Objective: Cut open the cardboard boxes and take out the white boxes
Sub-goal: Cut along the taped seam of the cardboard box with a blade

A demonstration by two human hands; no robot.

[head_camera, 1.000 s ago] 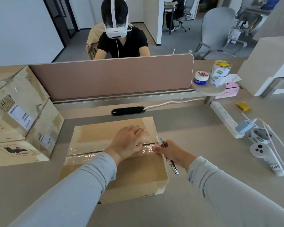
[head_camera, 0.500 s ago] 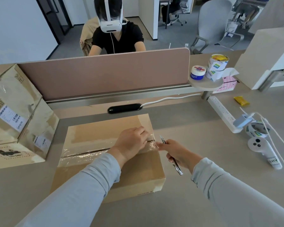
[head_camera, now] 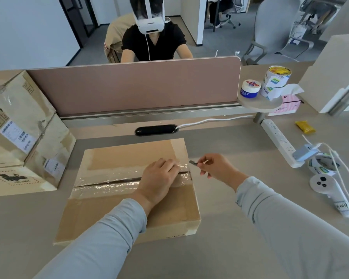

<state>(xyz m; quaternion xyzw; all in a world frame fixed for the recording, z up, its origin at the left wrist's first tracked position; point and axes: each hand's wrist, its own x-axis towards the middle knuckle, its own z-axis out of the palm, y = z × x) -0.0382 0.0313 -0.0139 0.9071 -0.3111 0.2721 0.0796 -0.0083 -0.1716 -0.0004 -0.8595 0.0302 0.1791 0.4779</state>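
Note:
A flat cardboard box (head_camera: 117, 158) lies on the desk in front of me, its centre seam covered with clear tape (head_camera: 107, 183). My left hand (head_camera: 157, 178) rests flat on the lid over the right part of the seam. My right hand (head_camera: 216, 167) hovers just off the box's right edge, pinching a small metal cutter (head_camera: 193, 162) whose tip points left toward the seam's end. No white box is visible.
Two more taped cardboard boxes (head_camera: 18, 125) are stacked at the left. A power strip (head_camera: 278, 140), a white controller (head_camera: 330, 190) with cables and a yellow packet (head_camera: 305, 126) lie to the right. A pink divider (head_camera: 133, 87) stands behind, a person seated beyond it.
My right hand has turned and lifted, so the cutter now points left at the seam's end instead of slanting down along the box's side. My left hand stays on the lid.

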